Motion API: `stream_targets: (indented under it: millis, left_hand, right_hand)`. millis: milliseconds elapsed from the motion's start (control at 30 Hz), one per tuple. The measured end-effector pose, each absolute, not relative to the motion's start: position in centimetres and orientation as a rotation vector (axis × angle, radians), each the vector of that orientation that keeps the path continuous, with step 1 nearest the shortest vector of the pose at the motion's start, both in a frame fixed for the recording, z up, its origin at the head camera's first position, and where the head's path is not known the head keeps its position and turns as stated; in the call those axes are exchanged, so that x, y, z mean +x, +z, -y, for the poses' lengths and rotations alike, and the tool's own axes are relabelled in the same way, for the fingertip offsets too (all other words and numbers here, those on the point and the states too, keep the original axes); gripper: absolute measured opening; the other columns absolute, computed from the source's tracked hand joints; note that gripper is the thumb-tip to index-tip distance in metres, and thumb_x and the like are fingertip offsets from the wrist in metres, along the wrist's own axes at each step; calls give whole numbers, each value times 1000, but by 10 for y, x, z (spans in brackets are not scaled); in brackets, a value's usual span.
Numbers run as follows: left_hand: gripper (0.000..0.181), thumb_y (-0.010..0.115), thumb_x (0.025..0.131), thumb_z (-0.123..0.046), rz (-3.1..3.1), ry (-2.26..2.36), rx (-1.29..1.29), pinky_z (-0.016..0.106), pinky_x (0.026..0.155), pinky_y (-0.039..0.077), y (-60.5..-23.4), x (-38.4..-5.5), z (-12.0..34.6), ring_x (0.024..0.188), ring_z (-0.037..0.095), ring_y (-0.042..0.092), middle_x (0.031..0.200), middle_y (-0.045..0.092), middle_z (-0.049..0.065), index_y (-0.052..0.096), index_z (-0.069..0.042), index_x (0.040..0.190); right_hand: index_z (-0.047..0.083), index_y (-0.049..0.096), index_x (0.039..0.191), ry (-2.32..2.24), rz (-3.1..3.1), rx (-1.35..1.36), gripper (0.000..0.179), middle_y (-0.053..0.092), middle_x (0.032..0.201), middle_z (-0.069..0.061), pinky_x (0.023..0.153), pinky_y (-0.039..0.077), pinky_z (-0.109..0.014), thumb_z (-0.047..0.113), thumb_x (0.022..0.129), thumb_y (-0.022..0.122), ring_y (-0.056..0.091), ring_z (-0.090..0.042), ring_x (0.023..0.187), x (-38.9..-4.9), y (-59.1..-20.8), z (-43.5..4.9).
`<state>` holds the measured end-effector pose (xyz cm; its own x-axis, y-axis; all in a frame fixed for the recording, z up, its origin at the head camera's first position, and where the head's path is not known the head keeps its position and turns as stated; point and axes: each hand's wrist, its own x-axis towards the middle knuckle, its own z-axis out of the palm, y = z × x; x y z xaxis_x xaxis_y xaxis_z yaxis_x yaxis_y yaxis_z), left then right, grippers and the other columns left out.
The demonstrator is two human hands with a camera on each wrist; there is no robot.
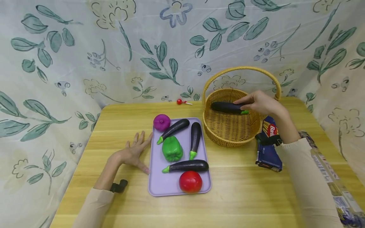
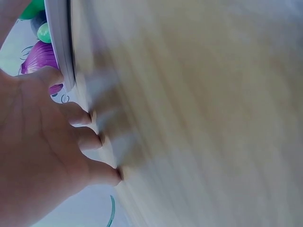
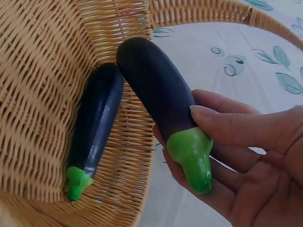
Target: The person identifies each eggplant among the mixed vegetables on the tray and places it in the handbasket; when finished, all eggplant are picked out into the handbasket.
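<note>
At the far side of the tan, round wicker basket point(image 1: 225, 142), a long, glossy, dark purple eggplant point(image 3: 154, 87) is being held by the right hand point(image 1: 258, 103), pinched between thumb and fingers near its bright green cap. Below it, a second green-capped eggplant point(image 3: 97, 118) is seen lying against the weave; whether the two are touching cannot be told. Over to the left, beside the flat, pale lilac tray point(image 1: 161, 186), the left hand point(image 1: 131, 154) is spread wide, nothing gripped, some fingertips rested on the pale wooden tabletop point(image 1: 236, 190). On the tray, three more dark purple eggplants point(image 1: 188, 166) are grouped with a round purple onion point(image 1: 162, 123), a green bell pepper point(image 1: 172, 148) and a shiny red tomato point(image 1: 191, 182). An eggplant transfer at the basket seems to be in hand, though whether it is being set in or taken out cannot be judged here. If a placing is meant, a gentle lowering and a loosened pinch are called for next; if a removal, a lift kept clear of the arched woven handle point(image 1: 239, 68) is needed.
</note>
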<state>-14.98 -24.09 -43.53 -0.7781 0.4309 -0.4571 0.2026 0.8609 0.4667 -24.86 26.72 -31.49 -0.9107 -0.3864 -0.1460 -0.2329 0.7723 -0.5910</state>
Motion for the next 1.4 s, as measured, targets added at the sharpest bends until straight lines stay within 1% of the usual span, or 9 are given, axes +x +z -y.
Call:
stream_targets:
  millis: [333, 700, 800, 900, 1000, 1100, 1167, 1267, 1400]
  left_hand:
    - [152, 93, 64, -57, -2465, 529, 454, 79, 118, -13, -436, -150, 242, 154, 51, -26, 167, -28, 29, -14, -21, 166]
    - [152, 93, 64, -57, -2467, 531, 456, 79, 118, -12, -437, -150, 241, 154, 52, -26, 167, -27, 29, -14, -21, 166]
    - [152, 93, 64, -57, -2467, 528, 455, 79, 118, -12, -436, -150, 241, 154, 51, -26, 167, -27, 29, -14, -21, 166]
    - [152, 93, 65, -57, -2467, 527, 452, 79, 118, -12, -436, -149, 242, 154, 51, -26, 166, -27, 29, -14, -20, 166]
    - [151, 93, 65, -57, -2467, 526, 448, 79, 118, -12, -435, -149, 243, 154, 51, -26, 166, -27, 29, -14, -20, 166]
    - [151, 93, 65, -57, -2469, 526, 450, 79, 118, -12, -435, -149, 243, 154, 52, -26, 166, -27, 30, -14, -20, 166]
    - [151, 93, 65, -57, -2472, 532, 451, 79, 118, -13, -435, -149, 244, 154, 52, -26, 166, -27, 30, -14, -20, 166]
    - [152, 93, 65, -57, -2477, 535, 458, 79, 117, -12, -435, -149, 244, 154, 52, -26, 166, -27, 30, -14, -20, 166]
    - [151, 93, 65, -57, -2474, 535, 463, 79, 117, -13, -436, -149, 244, 154, 52, -26, 166, -27, 30, -14, -20, 166]
  right_hand:
    - [5, 68, 135, -889, -2608, -503, 34, 68, 129, -31, 48, 30, -24, 5, 101, 63, 32, -10, 49, -271, -334, -268]
    - [3, 68, 135, -894, -2531, -513, 34, 69, 129, -29, 47, 26, -23, 9, 101, 65, 17, -7, 45, -287, -346, -269]
    - [2, 68, 135, -892, -2520, -500, 35, 67, 132, -29, 49, 32, -24, 9, 101, 65, 32, -8, 48, -290, -349, -268]
    - [1, 67, 134, -872, -2520, -506, 35, 64, 138, -28, 62, 50, -27, 8, 100, 67, 67, -21, 76, -293, -351, -267]
    - [0, 67, 134, -837, -2511, -544, 36, 64, 138, -26, 77, 57, -32, 7, 98, 69, 71, -33, 113, -296, -352, -266]
    - [0, 67, 134, -817, -2488, -555, 38, 65, 138, -25, 69, 53, -28, 6, 97, 70, 70, -20, 83, -299, -352, -266]
    - [1, 68, 133, -809, -2482, -548, 38, 66, 137, -25, 59, 44, -26, 5, 96, 71, 52, -9, 59, -300, -353, -266]
    - [1, 69, 132, -801, -2476, -547, 38, 66, 134, -28, 53, 38, -26, 5, 95, 73, 42, -8, 53, -302, -354, -269]
    - [-2, 68, 132, -778, -2460, -601, 41, 68, 130, -31, 63, 54, -29, 3, 92, 76, 73, -33, 99, -303, -357, -271]
